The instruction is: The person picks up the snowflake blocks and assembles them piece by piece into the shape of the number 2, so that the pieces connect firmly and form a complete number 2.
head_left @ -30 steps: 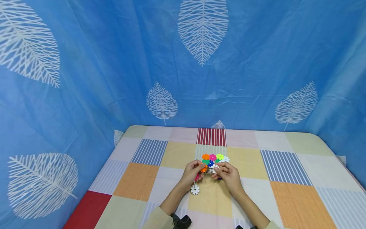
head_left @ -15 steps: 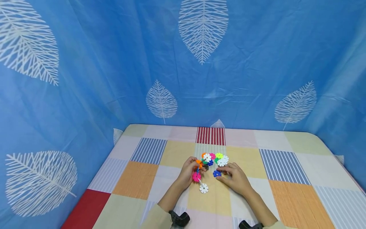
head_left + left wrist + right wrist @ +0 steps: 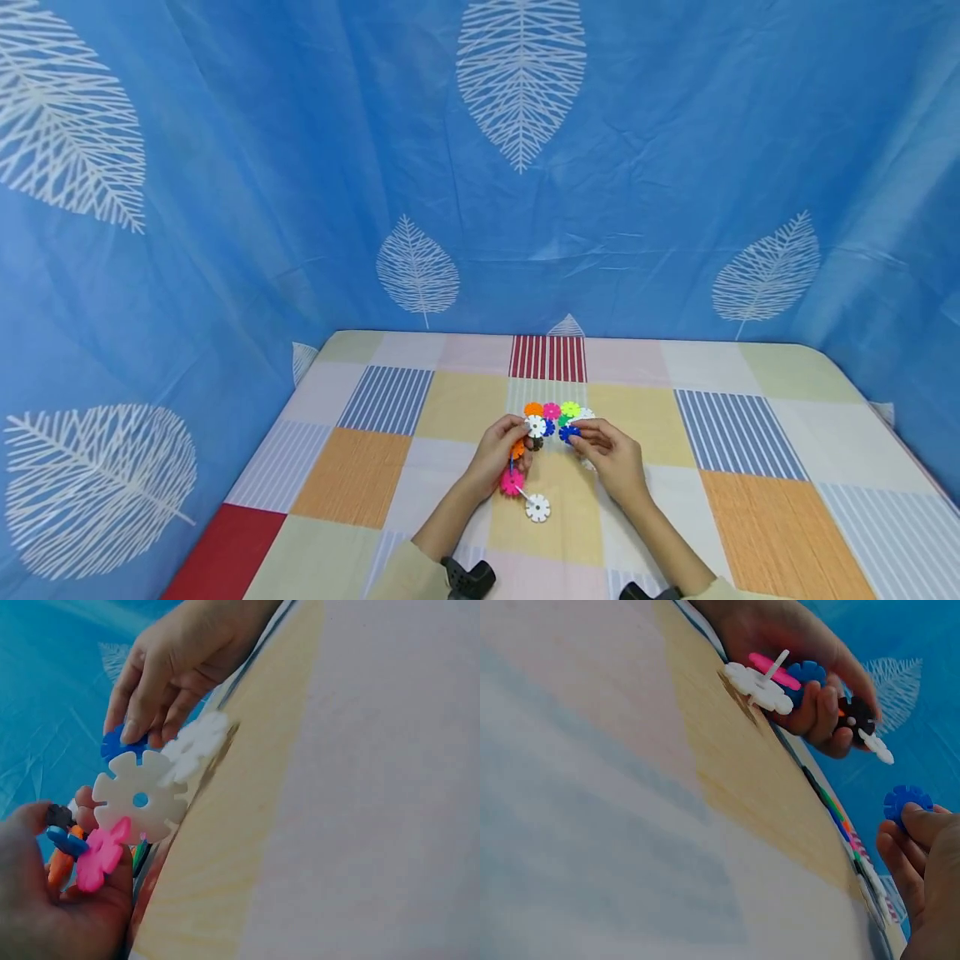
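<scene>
My left hand (image 3: pixel 491 454) holds a joined chain of notched flower-shaped plastic discs. In it are a white disc (image 3: pixel 536 426) on top, a black disc (image 3: pixel 856 714), an orange disc (image 3: pixel 517 449), a light blue one (image 3: pixel 67 841), a pink disc (image 3: pixel 512 482) and a white disc (image 3: pixel 537 508) at the lower end. Fingers of the left hand cover part of the chain. My right hand (image 3: pixel 617 467) pinches a single dark blue disc (image 3: pixel 907 802) between thumb and fingers. In the right wrist view this disc is apart from the chain's upper white disc (image 3: pixel 877 746).
Just beyond the hands lie several loose discs, among them an orange disc (image 3: pixel 533 409), a pink disc (image 3: pixel 551 411) and a yellow-green disc (image 3: pixel 570 409). A patchwork cloth covers the table (image 3: pixel 420 508). Blue leaf-print curtains (image 3: pixel 637 208) hang behind it.
The right hand has let go of a white disc, now on the chain in the left hand. It took a blue disc from the table and lifted it towards the chain.
</scene>
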Action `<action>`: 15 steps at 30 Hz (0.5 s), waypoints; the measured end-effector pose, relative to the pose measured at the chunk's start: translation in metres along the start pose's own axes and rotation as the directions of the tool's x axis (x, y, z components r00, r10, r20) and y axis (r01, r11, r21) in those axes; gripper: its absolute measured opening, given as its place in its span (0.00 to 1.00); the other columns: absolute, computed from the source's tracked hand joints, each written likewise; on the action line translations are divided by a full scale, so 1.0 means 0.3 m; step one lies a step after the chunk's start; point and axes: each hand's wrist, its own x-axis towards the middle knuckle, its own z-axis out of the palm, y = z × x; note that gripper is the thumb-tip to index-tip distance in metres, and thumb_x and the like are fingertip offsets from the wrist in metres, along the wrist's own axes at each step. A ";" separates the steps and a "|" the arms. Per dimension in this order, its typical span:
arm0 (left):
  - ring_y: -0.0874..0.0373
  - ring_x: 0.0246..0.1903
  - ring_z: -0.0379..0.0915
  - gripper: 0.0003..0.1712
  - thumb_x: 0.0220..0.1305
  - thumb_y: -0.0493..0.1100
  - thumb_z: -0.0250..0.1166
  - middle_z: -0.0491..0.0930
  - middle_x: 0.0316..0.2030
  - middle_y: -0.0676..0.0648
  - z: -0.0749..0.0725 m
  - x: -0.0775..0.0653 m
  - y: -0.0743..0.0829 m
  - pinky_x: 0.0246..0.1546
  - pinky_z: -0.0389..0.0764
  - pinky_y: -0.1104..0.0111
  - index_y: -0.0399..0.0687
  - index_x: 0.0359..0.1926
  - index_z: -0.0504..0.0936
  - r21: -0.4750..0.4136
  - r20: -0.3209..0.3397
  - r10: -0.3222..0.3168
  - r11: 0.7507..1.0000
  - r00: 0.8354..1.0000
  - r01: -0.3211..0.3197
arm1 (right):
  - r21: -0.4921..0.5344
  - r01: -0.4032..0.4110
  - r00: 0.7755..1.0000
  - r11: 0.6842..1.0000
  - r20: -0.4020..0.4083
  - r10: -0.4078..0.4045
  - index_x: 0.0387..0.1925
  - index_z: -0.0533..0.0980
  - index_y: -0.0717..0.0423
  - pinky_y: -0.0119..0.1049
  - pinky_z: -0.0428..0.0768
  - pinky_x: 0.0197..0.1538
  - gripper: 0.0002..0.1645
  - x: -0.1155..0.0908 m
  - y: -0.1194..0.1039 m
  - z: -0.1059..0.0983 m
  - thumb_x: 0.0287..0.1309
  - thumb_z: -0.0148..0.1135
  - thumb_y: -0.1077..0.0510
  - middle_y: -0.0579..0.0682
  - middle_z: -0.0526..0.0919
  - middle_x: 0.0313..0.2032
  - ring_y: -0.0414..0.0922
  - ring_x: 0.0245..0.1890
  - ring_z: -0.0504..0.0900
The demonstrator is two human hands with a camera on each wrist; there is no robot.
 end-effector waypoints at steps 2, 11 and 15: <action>0.64 0.13 0.67 0.09 0.66 0.39 0.55 0.74 0.22 0.47 -0.001 -0.002 -0.002 0.14 0.72 0.77 0.36 0.35 0.71 0.033 0.015 0.011 0.999 1.000 -0.012 | 0.030 -0.004 1.000 1.000 -0.004 0.004 0.35 0.76 0.73 0.34 0.82 0.33 0.09 -0.002 -0.003 0.013 0.48 0.63 0.75 0.65 0.81 0.30 0.51 0.28 0.83; 0.63 0.12 0.70 0.10 0.65 0.40 0.56 0.76 0.19 0.46 -0.001 -0.005 -0.010 0.13 0.74 0.75 0.35 0.33 0.72 0.074 0.038 0.050 0.996 0.998 -0.053 | 0.125 -0.052 0.999 0.991 0.018 0.050 0.33 0.75 0.74 0.37 0.82 0.35 0.08 -0.012 -0.018 0.043 0.48 0.62 0.76 0.64 0.81 0.30 0.46 0.30 0.84; 0.63 0.13 0.71 0.09 0.65 0.40 0.56 0.77 0.19 0.46 -0.003 -0.005 -0.010 0.14 0.75 0.75 0.37 0.31 0.72 0.098 0.058 0.045 0.994 0.997 -0.050 | 0.147 -0.007 0.999 0.989 0.041 0.001 0.32 0.75 0.74 0.40 0.81 0.35 0.07 -0.013 -0.017 0.042 0.47 0.61 0.78 0.65 0.81 0.30 0.49 0.31 0.84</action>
